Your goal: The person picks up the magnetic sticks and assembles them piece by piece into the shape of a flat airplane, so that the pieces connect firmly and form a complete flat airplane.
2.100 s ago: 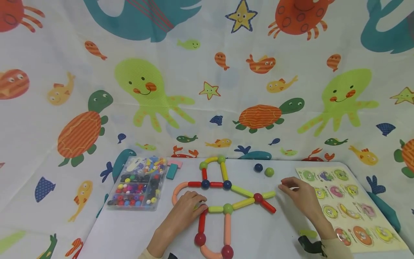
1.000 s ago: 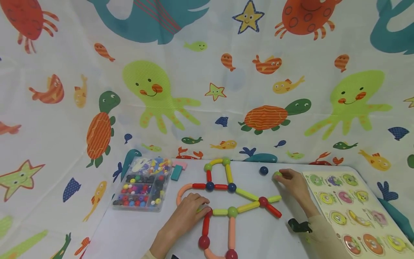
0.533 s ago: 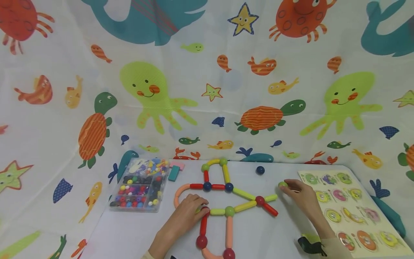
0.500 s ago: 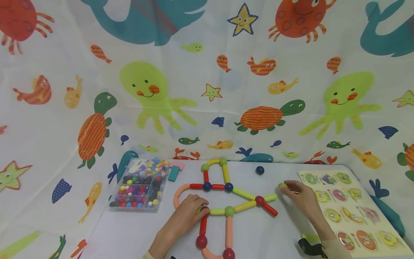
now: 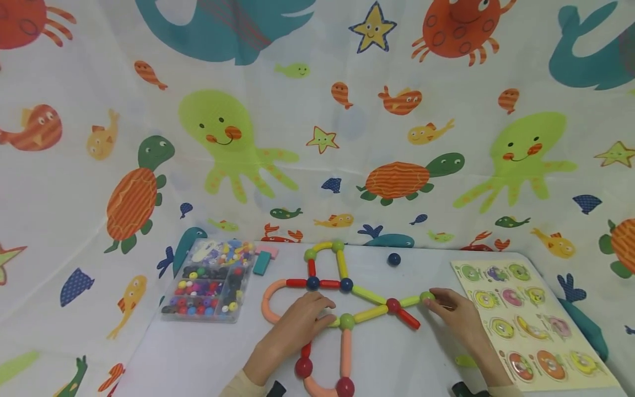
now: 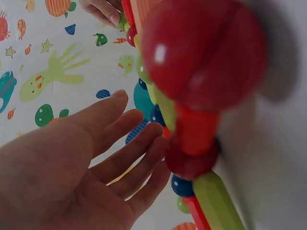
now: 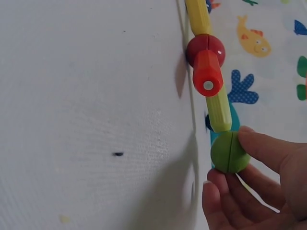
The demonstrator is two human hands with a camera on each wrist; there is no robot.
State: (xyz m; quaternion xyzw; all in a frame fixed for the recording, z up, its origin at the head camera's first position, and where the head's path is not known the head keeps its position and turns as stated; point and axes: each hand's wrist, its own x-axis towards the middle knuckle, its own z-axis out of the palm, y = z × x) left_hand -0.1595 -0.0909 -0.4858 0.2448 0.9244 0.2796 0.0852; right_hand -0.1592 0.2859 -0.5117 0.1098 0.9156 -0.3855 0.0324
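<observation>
a: r hand?
b: my right hand [image 5: 456, 317] pinches the green ball [image 5: 426, 296] w/ fingertips, touching the yellow-green rod [image 5: 410, 301] end; red ball [image 5: 393, 305] just beyond
a: l hand?
b: left hand [image 5: 302, 320] flat, fingers relaxed, resting on the stick figure [image 5: 347, 286] mid-table

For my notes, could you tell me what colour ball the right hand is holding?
Green ball; clearest in the right wrist view.

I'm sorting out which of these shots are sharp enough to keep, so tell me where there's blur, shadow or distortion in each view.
Head view: evenly lit, fairly sharp, the table edges bowed by the wide lens. Left wrist view: the red ball sits very close and soft, with a small glare spot; the left hand looks slightly soft. Right wrist view: the green ball is crisp, with a soft shadow beside it.
</observation>
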